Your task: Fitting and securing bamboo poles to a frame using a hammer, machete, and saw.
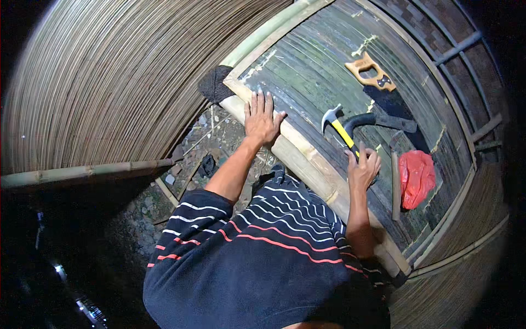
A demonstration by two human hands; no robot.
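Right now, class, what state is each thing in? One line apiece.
Left hand: open, palm down on the wooden edge
Right hand: at the hammer, grip unclear
Hammer: handle end partly hidden
Saw: lying, blade partly covered
Curved-handled tool: lying across the saw
Red bag: crumpled
Stick: lying beside the bag

Head-worn fisheye view, looking steeply down, near
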